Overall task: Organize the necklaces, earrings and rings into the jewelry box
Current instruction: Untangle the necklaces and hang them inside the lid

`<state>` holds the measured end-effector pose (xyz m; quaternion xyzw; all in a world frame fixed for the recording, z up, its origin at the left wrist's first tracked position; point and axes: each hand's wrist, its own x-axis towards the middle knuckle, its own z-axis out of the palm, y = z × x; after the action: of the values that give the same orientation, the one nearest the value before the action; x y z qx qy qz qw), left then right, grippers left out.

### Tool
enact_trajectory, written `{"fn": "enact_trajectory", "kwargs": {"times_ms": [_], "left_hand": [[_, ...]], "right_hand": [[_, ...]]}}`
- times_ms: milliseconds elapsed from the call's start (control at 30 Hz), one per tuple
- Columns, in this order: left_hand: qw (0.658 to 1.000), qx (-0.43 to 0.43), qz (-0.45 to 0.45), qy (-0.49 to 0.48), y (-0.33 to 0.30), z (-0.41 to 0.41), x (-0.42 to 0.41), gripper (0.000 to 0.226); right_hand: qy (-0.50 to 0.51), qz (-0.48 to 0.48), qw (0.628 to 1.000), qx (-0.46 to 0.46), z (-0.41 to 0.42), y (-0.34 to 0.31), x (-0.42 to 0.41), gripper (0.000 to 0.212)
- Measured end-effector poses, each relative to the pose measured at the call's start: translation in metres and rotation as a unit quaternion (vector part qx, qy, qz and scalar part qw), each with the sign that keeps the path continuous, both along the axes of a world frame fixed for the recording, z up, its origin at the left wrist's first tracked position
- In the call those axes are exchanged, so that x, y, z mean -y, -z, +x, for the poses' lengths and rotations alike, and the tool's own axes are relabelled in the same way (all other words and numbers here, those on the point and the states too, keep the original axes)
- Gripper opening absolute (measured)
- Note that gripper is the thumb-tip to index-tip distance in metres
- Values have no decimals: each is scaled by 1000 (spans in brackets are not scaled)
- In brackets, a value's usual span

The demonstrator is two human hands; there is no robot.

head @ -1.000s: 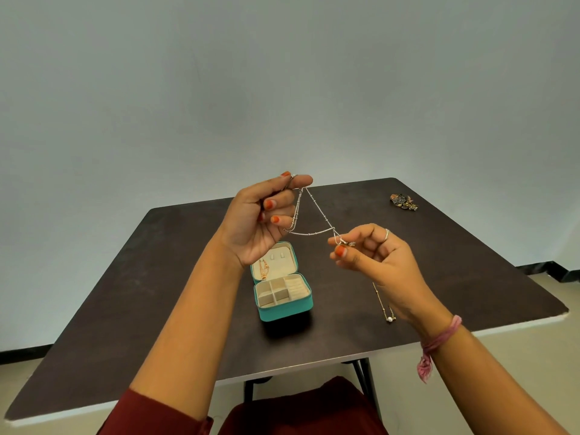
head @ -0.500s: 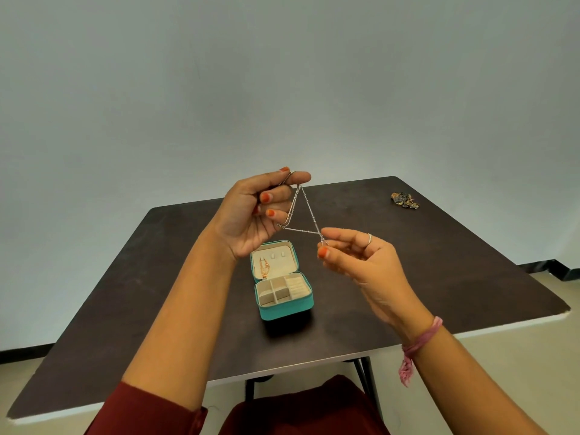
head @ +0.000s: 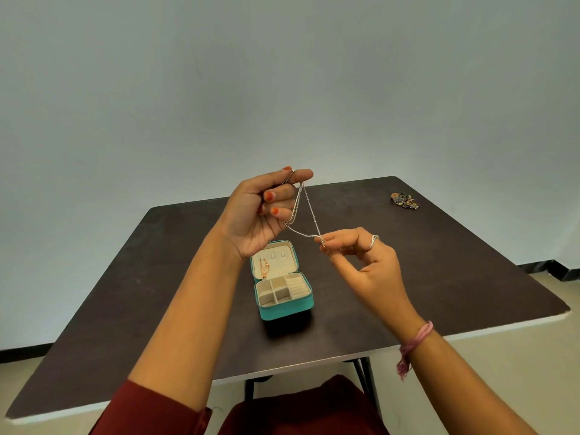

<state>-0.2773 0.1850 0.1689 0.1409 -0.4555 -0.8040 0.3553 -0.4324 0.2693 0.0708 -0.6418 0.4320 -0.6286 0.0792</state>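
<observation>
A thin silver necklace (head: 309, 205) hangs in the air between both hands, above the table. My left hand (head: 260, 211) pinches its upper part between thumb and forefinger, with loops of chain draped under the curled fingers. My right hand (head: 361, 262) pinches the chain's lower end at its fingertips, just right of and below the left hand. The teal jewelry box (head: 284, 309) stands open on the dark table below them. A rose-gold necklace (head: 263, 266) hangs inside its lid, beside small earrings (head: 277, 254). The cream compartments look empty.
A small heap of dark, colourful jewelry (head: 405, 200) lies near the far right corner of the dark table (head: 157, 293). A plain grey wall stands behind it. My lap in dark red cloth is under the near edge.
My right hand has moved left and up toward the left hand, gathering the chain. The tail that hung below the right hand is no longer seen.
</observation>
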Motion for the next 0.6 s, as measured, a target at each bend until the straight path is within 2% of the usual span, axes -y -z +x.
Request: {"fn": "enact_trajectory", "kwargs": {"times_ms": [167,300,367,467,600], "left_hand": [[1000,-17,-1,6,-5,3,2,31],[1000,-20,-3,4,-6,5,3,31],[1000,-23,-2,5,-6,5,3,31],[1000,-25,-2,2,-4,5,3,31],[999,-36,14,-2,-2,3,4,32]], "right_hand": [[14,-45,997,-58,-2,0,1,17],[21,-46,998,-49,1,-2,0,17],[30,-36,999,-19,5,0,0,16],[46,0,998,51,9,0,1,26],[96,-41,994,-15,8,0,4,16]]}}
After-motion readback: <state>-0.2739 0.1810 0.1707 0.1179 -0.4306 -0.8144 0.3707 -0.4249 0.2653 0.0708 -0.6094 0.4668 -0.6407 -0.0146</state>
